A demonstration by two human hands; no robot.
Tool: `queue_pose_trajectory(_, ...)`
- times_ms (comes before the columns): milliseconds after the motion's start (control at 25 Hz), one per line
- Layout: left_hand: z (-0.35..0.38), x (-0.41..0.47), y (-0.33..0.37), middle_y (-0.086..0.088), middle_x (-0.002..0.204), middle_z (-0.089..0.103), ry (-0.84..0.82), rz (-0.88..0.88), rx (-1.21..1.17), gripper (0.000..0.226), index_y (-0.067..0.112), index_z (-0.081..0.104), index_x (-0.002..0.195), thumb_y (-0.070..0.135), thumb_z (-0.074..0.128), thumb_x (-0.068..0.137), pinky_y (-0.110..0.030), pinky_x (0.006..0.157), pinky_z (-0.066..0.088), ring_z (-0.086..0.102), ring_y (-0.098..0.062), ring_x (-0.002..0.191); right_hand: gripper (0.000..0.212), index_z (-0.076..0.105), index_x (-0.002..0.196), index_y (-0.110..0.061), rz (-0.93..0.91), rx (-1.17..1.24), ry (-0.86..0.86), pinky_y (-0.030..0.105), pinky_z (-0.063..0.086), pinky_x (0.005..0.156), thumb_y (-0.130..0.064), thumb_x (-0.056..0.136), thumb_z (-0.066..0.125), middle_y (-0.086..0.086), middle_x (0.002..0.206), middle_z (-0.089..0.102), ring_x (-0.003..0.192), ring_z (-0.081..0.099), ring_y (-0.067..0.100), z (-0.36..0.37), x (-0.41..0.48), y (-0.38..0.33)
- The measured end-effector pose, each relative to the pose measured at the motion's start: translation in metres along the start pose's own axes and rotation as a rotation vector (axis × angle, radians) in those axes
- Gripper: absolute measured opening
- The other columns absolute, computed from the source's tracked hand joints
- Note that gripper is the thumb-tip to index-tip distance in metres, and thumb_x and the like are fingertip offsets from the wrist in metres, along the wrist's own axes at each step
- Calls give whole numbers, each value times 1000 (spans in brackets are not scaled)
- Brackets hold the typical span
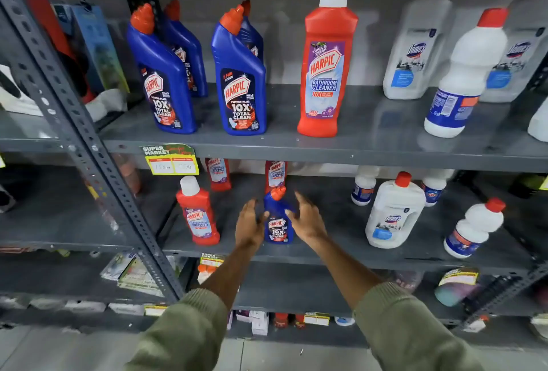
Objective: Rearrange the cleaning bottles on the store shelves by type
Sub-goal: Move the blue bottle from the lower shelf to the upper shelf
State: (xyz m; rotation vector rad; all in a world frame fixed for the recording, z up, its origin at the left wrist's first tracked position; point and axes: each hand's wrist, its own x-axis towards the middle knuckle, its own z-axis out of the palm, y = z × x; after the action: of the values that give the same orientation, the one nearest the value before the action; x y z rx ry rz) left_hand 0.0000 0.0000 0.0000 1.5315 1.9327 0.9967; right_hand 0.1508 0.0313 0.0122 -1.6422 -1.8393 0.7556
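Blue plastic Harpic bottle with an angled red cap (278, 219) stands at the front of the middle grey metal shelf (341, 255), at our 12 o'clock. Our left hand (249, 226) and right hand (307, 217) flank it, fingers spread wide, neither closed. A hasty squeeze could tip it into the red bathroom-cleaner bottle (275, 173) behind, or the one at 9 o'clock (198, 212).

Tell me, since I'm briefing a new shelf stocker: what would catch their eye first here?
Probably the tall red Harpic bathroom cleaner standing alone mid top shelf, between blue Harpic bottles on its left and white Domex bottles on its right. Next, one shelf down, the left hand and right hand, both open, flank a small blue Harpic bottle among red ones.
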Motion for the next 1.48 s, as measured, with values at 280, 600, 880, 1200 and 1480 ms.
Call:
queue_pose_trajectory(280,14,12,-3,-8,106,71,-40,-101,-182,34,6,60,120,-6,53,90,-31,83,54,67,-26,102,47,54,139,-11,153,119,-26,34,49,102,-5,94,62,14,137,63,124,63,29,19,3,10)
queue_pose_trajectory(600,-13,-37,51,-1,98,78,220,114,-88,23,14,66,112,9,65,89,-26,74,46,72,-22,95,42,61,134,-10,-109,146,172,21,45,94,1,93,60,9,127,63,117,62,23,-44,-53,-15)
queue_pose_trajectory(880,-89,-64,189,0,73,77,454,616,-124,22,18,74,99,30,63,85,-35,57,52,69,-20,63,39,64,131,-11,-447,156,475,18,42,92,-1,95,53,2,111,65,102,58,15,-182,-93,-89)
queue_pose_trajectory(1200,-78,-15,321,-8,71,72,501,709,-138,15,9,70,88,19,60,94,-36,58,48,62,-24,60,39,59,136,-6,-480,72,643,44,51,102,0,99,48,17,125,66,115,63,31,-295,-35,-125)
queue_pose_trajectory(1480,-41,17,341,-14,85,75,387,626,-75,15,3,68,95,15,58,96,-45,70,58,70,-28,77,37,57,138,-5,-374,39,571,45,51,103,-3,102,47,19,129,65,118,62,32,-308,4,-95)
